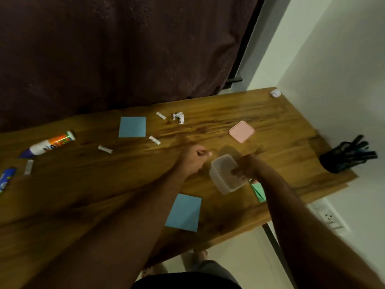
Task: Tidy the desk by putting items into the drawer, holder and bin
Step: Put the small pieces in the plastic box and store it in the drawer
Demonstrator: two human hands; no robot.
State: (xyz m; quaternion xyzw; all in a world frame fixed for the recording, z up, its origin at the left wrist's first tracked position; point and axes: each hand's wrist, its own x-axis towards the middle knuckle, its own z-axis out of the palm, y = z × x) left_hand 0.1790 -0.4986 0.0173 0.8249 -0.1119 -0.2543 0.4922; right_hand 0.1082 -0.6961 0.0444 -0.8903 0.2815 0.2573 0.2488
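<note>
Right hand (pixel 244 171) holds the clear tub (pixel 226 174) by its rim on the bench (pixel 270 126). Left hand (pixel 193 157), fingers curled, pinches sth small and pale just left of the tub, prob. dropping it in. Next: pink lid (pixel 241 131), beyond both hands.

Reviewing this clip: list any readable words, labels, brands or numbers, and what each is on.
No text is readable.
Glue tube: colourful printed label, too blurred to read.
Blue wrapper at the desk's left edge: white print, blurred.
Blue notes, pink lid, clear container: no print visible.
</note>
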